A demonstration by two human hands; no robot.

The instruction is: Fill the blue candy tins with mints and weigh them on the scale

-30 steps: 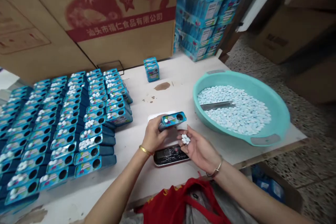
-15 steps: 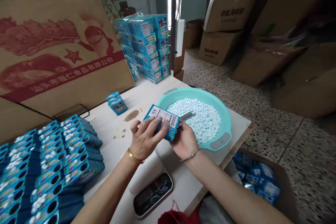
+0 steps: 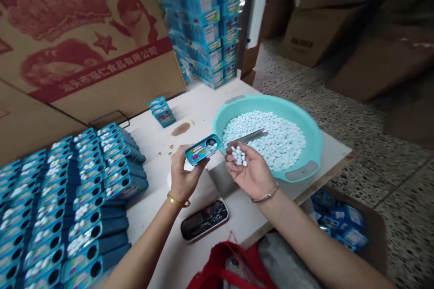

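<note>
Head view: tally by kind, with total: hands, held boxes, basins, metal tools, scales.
Hands: 2, left hand and right hand
Held blue box: 1
Turquoise basin: 1
Metal tool: 1
Scale: 1
Total: 6

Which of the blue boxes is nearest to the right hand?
The blue box held up by the left hand; all others lie or stand farther away.
</note>
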